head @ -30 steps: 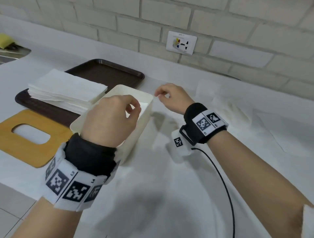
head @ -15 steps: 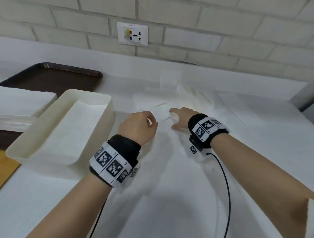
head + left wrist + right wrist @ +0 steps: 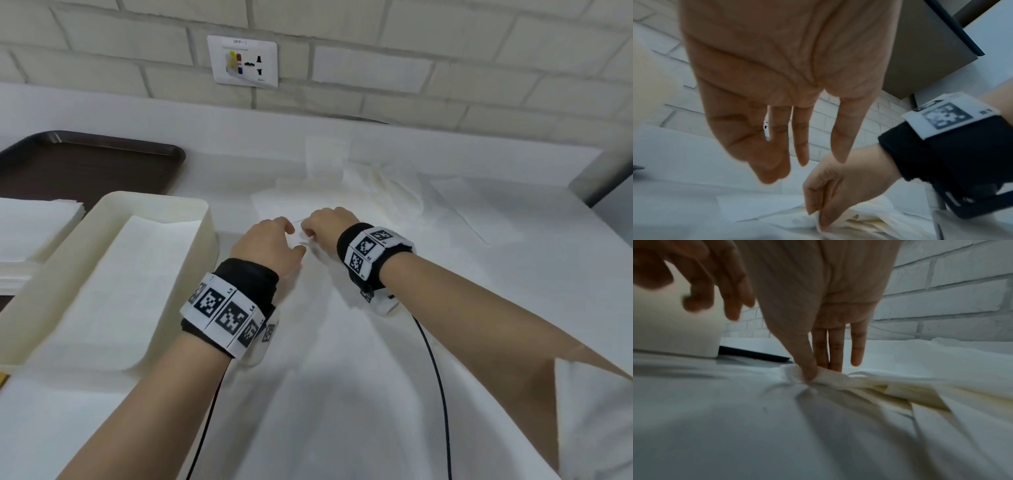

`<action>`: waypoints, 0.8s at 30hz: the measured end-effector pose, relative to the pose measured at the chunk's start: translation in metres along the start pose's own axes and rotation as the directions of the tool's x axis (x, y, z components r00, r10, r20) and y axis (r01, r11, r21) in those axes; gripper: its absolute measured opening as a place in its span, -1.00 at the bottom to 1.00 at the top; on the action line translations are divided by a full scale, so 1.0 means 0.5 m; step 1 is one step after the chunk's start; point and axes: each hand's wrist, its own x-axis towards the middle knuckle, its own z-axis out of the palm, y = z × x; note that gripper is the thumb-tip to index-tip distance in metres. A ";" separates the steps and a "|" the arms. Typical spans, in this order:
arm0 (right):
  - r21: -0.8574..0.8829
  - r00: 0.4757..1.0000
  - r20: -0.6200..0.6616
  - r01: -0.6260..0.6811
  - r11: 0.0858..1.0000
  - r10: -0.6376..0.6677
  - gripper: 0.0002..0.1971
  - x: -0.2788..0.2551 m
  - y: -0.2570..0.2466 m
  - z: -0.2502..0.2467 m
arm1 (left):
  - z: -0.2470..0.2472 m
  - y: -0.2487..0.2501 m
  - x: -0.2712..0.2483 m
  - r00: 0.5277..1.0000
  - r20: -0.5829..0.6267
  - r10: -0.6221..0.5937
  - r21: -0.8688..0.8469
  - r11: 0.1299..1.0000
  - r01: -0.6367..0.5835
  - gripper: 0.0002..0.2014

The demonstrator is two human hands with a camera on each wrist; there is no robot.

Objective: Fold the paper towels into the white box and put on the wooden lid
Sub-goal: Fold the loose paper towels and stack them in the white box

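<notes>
One paper towel (image 3: 830,378) lies pinched under right hand (image 3: 327,226); left hand (image 3: 270,245) hovers relaxed beside.

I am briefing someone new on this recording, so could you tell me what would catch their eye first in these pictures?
First, the two hands meeting at mid-table over loose paper towels: the right hand pinches a towel corner, while the left hand hovers beside it, fingers relaxed. Next, the white box to the left, a flat towel already inside. Behind it, a dark brown tray carries a stack of towels.
</notes>
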 end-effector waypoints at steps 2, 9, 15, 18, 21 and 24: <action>0.192 0.998 -0.039 -0.034 0.981 0.042 -0.84 0.000 0.014 -0.003 | -0.005 -0.005 0.006 1.000 0.006 0.010 -0.006 1.000 -0.009 -0.46; 0.812 0.964 -0.225 0.104 0.575 0.143 -0.80 -0.052 0.060 -0.049 | -0.021 -0.008 0.023 0.985 -0.168 0.027 -0.161 0.985 -0.055 -0.36; 0.960 0.953 -0.208 0.155 0.233 0.220 -0.82 -0.103 0.068 -0.099 | -0.018 0.002 0.035 0.978 -0.197 0.073 -0.410 0.900 -0.150 -0.44; 0.973 0.960 -0.210 0.187 0.134 0.187 -0.84 -0.123 0.070 -0.114 | -0.013 0.013 0.032 0.976 -0.180 0.124 -0.527 0.825 -0.202 -0.35; 0.975 0.960 -0.221 0.211 0.074 0.171 -0.84 -0.136 0.074 -0.124 | -0.017 0.028 0.021 0.966 -0.208 0.155 -0.632 0.732 -0.254 -0.46; 0.972 0.952 -0.234 0.236 0.014 0.198 -0.84 -0.141 0.081 -0.130 | -0.026 0.039 0.008 0.965 -0.217 0.147 -0.760 0.594 -0.262 -0.78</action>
